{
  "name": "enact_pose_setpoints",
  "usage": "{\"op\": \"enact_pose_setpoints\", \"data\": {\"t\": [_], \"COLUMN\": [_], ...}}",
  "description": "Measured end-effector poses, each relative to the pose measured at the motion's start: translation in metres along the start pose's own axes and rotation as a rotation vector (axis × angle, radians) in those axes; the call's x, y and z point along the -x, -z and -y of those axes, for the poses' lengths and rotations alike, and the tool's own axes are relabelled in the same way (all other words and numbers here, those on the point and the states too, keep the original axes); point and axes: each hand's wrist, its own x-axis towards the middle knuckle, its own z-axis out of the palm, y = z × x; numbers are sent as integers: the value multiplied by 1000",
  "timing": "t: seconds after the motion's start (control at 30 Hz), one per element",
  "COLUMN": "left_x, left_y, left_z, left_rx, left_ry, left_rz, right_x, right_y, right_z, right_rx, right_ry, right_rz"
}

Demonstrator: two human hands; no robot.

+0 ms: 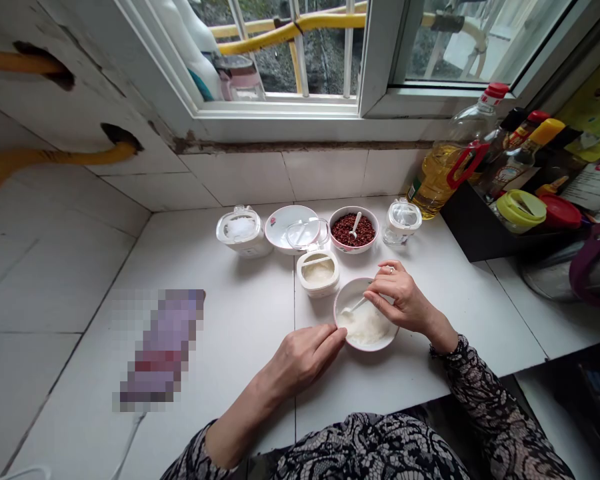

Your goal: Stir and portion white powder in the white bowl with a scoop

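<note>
A white bowl with a pinkish rim stands on the tiled counter in front of me, holding white grains or powder. My left hand grips its left rim, the fingers held together. In a pinch, my right hand has the handle of a small white spoon, whose tip reaches into the white contents. Just behind the bowl is an opened container with off-white contents, its clear lid raised.
Along the back stand a jar of white stuff, a white plate, a bowl of red beans with a spoon, and a clear jar. An oil bottle and a black condiment rack stand right. A pixelated object lies left.
</note>
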Motion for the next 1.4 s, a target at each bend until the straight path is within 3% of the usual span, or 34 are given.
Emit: {"op": "enact_pose_setpoints", "data": {"t": [0.23, 0.5, 0.7, 0.93, 1.03, 1.13, 1.2, 1.3, 1.4], "left_x": [0, -1, -2, -3, -3, -2, -1, -1, -1], "left_y": [0, 1, 1, 1, 1, 1, 0, -1, -1], "left_z": [0, -1, 0, 0, 0, 0, 0, 0, 0], "left_rx": [3, -8, -10, -6, -8, -9, -10, -18, -28], "left_ry": [-4, -13, -4, -10, -8, -10, -9, -3, -8], "left_rz": [2, -2, 2, -6, 13, 15, 19, 29, 26], "right_x": [2, 0, -1, -8, -14, -20, -22, -22, -20], "right_y": [-2, 2, 9, 8, 4, -2, -7, -14, -16], "right_z": [0, 2, -3, -6, 2, 11, 15, 16, 15], "right_rx": [-116, -310, -556, -785, -753, -551, -320, 0, 140], "right_ry": [-160, -447, -625, -702, -670, -573, -428, -129, 30], "right_rz": [-97, -165, -137, -125, -220, -360, -408, -364, -376]}}
